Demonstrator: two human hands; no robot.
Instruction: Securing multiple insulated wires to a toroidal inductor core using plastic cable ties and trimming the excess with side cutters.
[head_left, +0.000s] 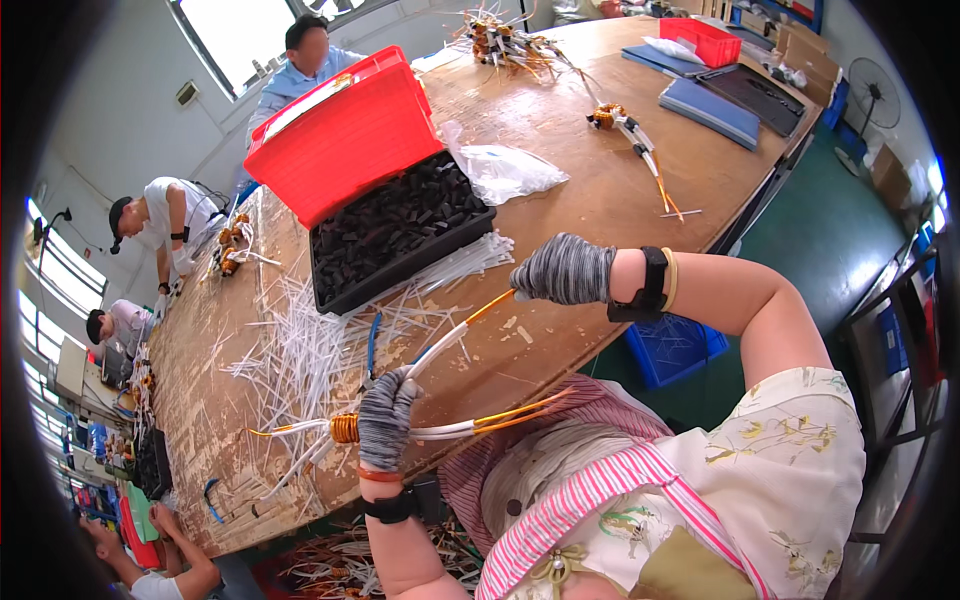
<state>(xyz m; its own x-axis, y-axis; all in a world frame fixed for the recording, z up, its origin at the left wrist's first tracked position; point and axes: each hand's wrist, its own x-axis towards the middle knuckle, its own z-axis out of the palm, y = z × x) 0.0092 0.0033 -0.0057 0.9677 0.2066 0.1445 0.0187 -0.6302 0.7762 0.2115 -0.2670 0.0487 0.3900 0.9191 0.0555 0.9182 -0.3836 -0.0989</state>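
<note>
My left hand, in a grey knit glove, is closed around white-sleeved leads beside a copper-wound coil. One lead runs up and right from it: a white sleeve over an orange wire. At that wire's end the fingers of my right hand, gloved alike, are pinched together. More orange-tipped leads stick out to the right of my left hand, toward the apron. Loose white tubes lie scattered beyond my left hand. A blue-handled tool lies among them, partly hidden.
A black tray of small black pieces stands ahead, with a red bin tilted over it. Next to it lies a plastic bag. Another coil and a coil pile are farther off. Other people work along the left side.
</note>
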